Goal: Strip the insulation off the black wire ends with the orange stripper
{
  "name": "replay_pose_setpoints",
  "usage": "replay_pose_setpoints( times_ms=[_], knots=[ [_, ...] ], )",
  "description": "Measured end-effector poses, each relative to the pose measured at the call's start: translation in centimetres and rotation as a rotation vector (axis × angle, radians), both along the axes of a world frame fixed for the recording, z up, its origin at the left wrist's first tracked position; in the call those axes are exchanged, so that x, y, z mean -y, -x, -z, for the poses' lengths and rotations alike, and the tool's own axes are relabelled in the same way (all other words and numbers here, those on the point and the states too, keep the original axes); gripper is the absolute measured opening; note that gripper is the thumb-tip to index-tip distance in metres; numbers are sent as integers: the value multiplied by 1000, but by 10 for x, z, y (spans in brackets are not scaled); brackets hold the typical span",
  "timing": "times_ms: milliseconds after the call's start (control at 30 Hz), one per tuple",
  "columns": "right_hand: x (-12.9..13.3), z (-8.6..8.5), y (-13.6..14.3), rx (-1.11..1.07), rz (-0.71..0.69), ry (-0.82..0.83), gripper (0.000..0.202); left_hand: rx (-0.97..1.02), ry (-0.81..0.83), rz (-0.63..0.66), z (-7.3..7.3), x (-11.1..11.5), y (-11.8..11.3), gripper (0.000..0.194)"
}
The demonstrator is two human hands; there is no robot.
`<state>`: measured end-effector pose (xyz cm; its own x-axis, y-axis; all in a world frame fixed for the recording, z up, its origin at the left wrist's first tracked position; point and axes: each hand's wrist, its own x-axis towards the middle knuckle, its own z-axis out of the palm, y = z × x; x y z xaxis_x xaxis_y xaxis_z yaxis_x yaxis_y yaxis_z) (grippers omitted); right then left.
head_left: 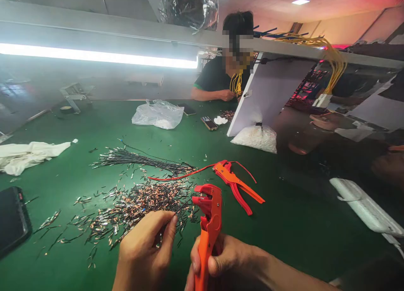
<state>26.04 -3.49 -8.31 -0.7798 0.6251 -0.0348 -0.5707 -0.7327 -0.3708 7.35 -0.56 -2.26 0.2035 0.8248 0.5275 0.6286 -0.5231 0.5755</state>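
The flat green table is lit brightly from the upper left by a long white tube lamp, overexposed with glare; the right side is left dim and smeared, the pale ceiling tinted reddish.

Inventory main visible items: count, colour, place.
Table: 1, green, underneath
Wire strippers: 2, orange-red, centre, one held
Wire scraps: many, black-copper, centre
Wire bundle: 1, black, behind scraps
Strand: 1+, red, by bundle
Phones: 2+, black, left and far
Cloth: 1, white, left
Bags: 3, clear or white, far side
Cables: several, yellow, upper right
Lights: 2, white, above
Co-worker: 1, dark sleeve, across
Left hand: 1, bare, by scraps
Right hand: 1, bare, holding stripper
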Motion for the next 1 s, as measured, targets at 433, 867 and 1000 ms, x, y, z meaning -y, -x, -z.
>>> replay_pose_setpoints(
  times_ms=[433, 867, 1000],
  knots=[
    [3, -7, -7, 96, 21, 70, 29, -29, -46, -2, 4, -2, 0, 6],
    [0, -18, -13, 100, 116, -81, 25, -48, -58, -108, 0, 2, 6, 11],
    [-6, -20, -17, 147, 217, -15, 21, -76, -74, -96, 1, 4, 7, 15]
  ],
)
